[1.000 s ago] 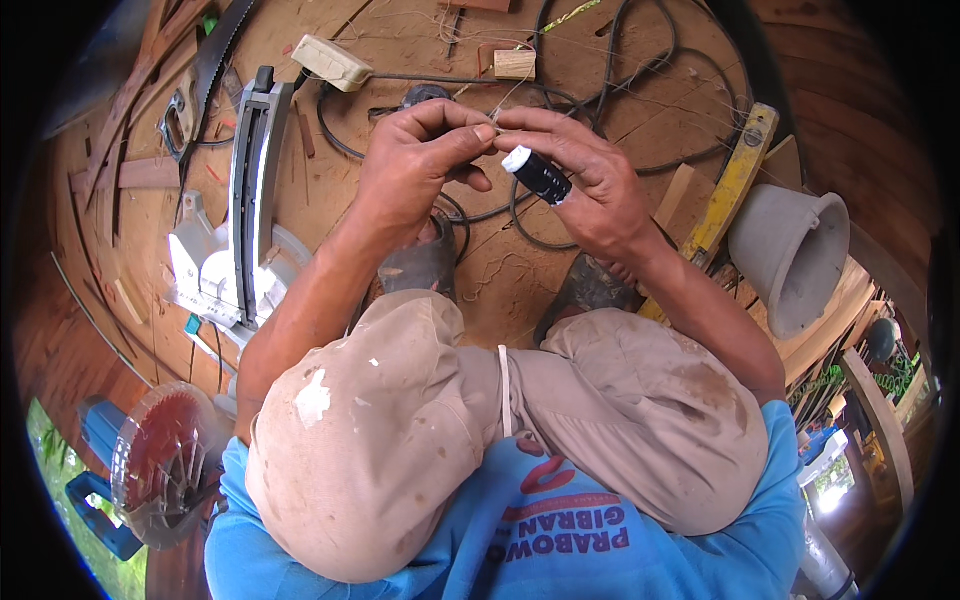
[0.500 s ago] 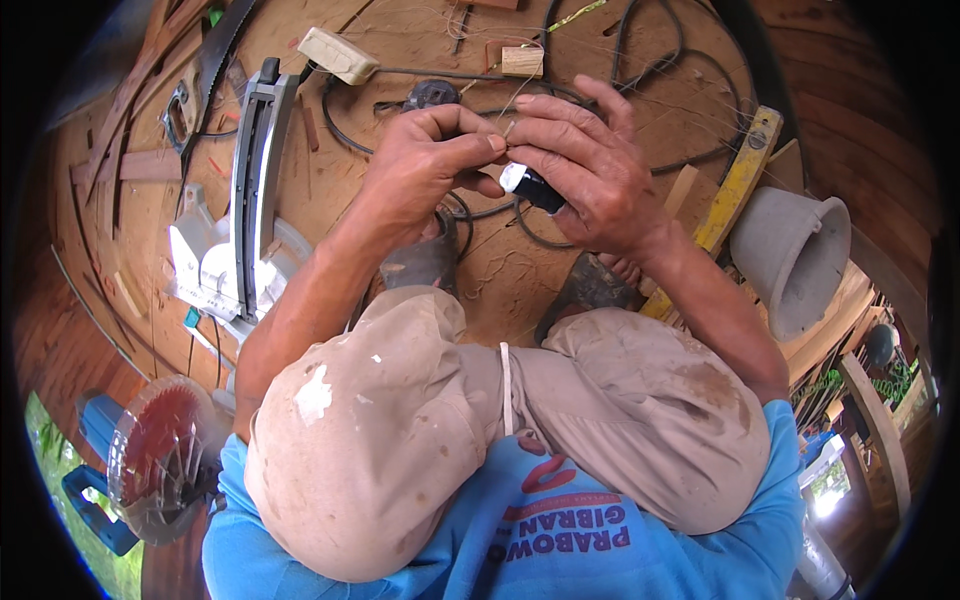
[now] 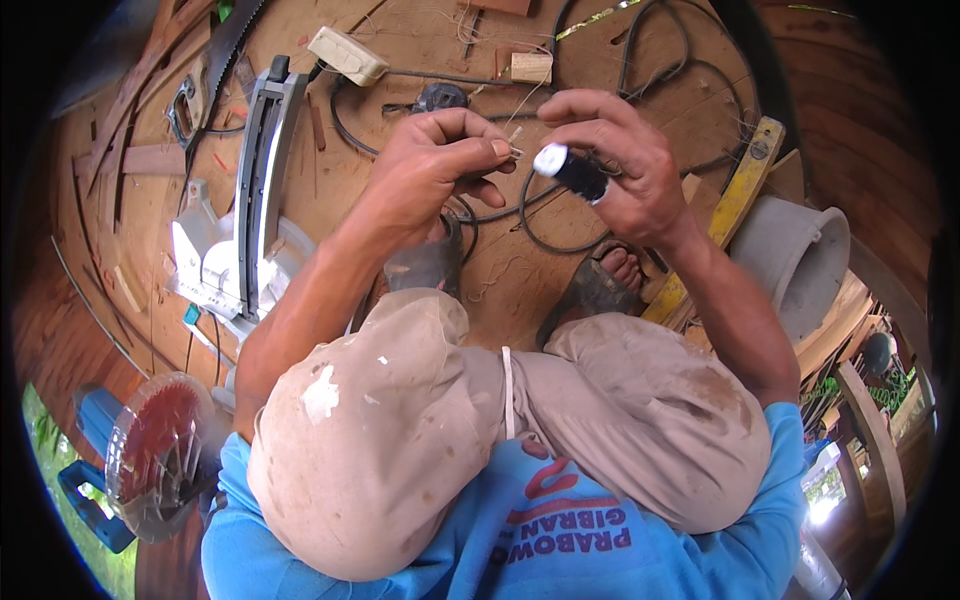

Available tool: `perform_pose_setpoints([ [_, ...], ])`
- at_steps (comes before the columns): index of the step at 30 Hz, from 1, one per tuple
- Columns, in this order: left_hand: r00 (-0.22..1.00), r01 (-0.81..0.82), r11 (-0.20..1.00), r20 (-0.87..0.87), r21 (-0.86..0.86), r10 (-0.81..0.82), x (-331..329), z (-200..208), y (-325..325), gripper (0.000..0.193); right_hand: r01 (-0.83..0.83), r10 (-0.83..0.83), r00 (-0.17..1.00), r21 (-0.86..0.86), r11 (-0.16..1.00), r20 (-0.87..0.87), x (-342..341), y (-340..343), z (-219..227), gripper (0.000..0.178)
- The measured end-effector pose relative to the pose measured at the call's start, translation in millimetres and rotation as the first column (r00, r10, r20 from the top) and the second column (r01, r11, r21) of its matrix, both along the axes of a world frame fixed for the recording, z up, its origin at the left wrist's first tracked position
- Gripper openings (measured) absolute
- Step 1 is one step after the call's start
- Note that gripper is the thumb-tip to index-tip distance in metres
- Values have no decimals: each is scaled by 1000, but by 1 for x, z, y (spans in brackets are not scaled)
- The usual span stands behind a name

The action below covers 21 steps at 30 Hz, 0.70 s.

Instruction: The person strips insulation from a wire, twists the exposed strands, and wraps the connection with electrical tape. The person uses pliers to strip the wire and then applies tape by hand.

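Note:
My left hand [image 3: 435, 170] is closed, thumb and forefinger pinching a thin pale string [image 3: 518, 133]; a fine strand trails from it toward the far floor. My right hand [image 3: 630, 165] grips a small black cylinder with a white end [image 3: 573, 172], possibly a spool, its white end tilted toward the left fingers. Its forefinger is bent above the cylinder. The hands are apart, above the floor in front of my knees.
A mitre saw [image 3: 258, 200] with a red blade [image 3: 165, 435] stands at left, a handsaw [image 3: 190, 105] beyond it. A power strip [image 3: 347, 55] and black cables [image 3: 660, 75] lie ahead. At right are a yellow spirit level [image 3: 735, 185] and a grey bucket [image 3: 785, 260].
My right hand has drawn away to the right from my left hand, bringing the black cylinder with it and turning it into fuller view. My left hand keeps its pinch nearly in place.

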<state>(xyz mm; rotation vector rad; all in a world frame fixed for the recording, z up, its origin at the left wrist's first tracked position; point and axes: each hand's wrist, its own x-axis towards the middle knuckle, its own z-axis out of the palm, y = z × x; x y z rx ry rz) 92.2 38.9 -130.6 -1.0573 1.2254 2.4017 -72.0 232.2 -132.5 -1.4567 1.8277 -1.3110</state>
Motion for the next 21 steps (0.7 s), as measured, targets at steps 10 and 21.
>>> perform_pose_setpoints([
  [10, 942, -191, 959, -313, -209, 119, -13, 33, -16, 18, 160, -235, 642, 172, 972, 730, 14, -24, 32, 25],
  [21, 802, -457, 853, -531, -252, 273, -3, 69, -45, 14, 210, -169, 623, 45, 977, 764, 36, -99, 56, 27],
])
